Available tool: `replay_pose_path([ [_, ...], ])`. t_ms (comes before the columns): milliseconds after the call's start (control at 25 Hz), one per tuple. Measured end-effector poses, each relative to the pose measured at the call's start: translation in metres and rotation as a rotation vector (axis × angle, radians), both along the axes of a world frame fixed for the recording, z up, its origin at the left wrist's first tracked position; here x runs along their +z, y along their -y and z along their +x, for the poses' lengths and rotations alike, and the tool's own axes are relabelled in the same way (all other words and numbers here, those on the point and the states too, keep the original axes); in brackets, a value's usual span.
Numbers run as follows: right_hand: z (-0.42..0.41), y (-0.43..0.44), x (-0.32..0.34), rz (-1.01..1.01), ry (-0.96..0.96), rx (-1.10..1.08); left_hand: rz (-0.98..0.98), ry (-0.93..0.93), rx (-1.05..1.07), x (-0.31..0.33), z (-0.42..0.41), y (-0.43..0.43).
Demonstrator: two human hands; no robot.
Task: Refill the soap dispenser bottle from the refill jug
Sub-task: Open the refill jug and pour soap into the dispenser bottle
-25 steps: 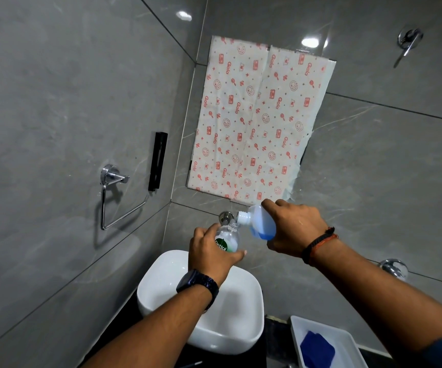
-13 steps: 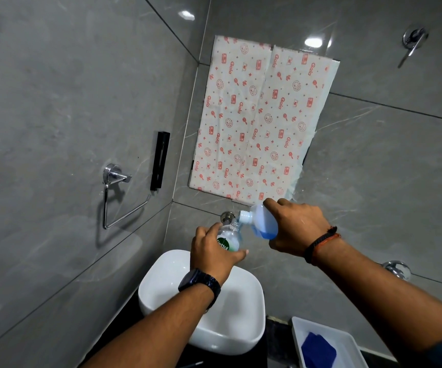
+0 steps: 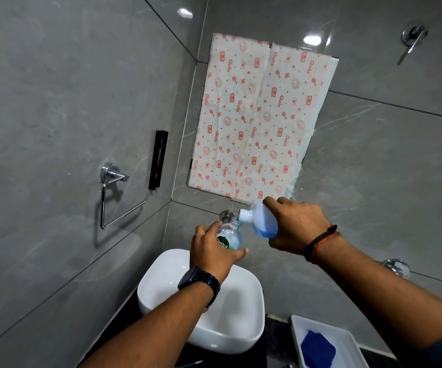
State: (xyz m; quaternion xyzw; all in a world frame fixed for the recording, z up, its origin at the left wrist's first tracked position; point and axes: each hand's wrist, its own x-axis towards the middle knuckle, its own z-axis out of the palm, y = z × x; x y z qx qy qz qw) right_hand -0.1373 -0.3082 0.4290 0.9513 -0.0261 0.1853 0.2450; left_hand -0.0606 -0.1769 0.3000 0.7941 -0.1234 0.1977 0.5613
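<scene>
1 basin (image 3: 149,286) below bottle (image 3: 231,238), tray (image 3: 296,328) nr

"Dettol" reads in white on green on the soap dispenser bottle (image 3: 227,239), and "Gala" repeats in red all over the patterned paper sheet (image 3: 259,115).

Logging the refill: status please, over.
Left hand grips clear green-labelled dispenser bottle. Right hand holds tilted translucent refill jug, blue liquid inside, spout at bottle mouth. No obstruction seen.
</scene>
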Motion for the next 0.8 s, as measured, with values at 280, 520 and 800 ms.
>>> replay_pose_path([
  [280, -0.0007, 0.0024, 0.0029, -0.009, 0.013, 0.004, -0.01, 0.004, -0.007, 0.005, -0.0009, 0.002],
  [520, -0.0009, 0.0029, 0.0047, -0.01, 0.016, 0.01, -0.003, 0.011, -0.004, 0.0072, -0.001, 0.0021],
  [800, -0.0013, 0.0026, 0.0068, -0.023, 0.013, 0.001, 0.006, 0.0, -0.003, 0.0097, -0.0026, 0.0026],
])
